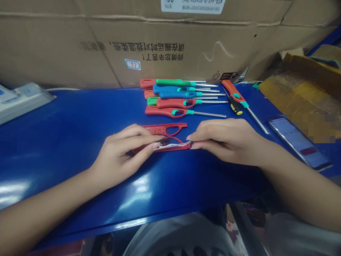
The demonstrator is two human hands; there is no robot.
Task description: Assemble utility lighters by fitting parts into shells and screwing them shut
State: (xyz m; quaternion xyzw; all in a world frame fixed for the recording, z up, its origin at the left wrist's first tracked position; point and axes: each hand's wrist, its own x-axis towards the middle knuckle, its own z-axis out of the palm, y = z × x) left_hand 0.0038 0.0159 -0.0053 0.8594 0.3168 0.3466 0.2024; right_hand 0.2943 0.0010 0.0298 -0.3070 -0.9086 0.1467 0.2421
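Two red lighter shell halves, center of frame on blue table [66,153]. Upper half [160,128] lies open side up, just above the lower half [186,146].

Left hand [124,153]: thumb and fingers pinch the dark part [164,141] with white wire [173,145] at the lower half. Right hand [229,140]: thumb and index closed on the small dark end [191,143] of the wire, at the lower half's right tip. Exact contact too small to tell.

Upper center: stack of red, blue and green lighters [183,94], metal tubes pointing right. Right of it: orange lighter [234,93], tilted, beside black-yellow screwdriver [235,106]. Phone [299,142] at right. Cardboard box [106,46] behind.
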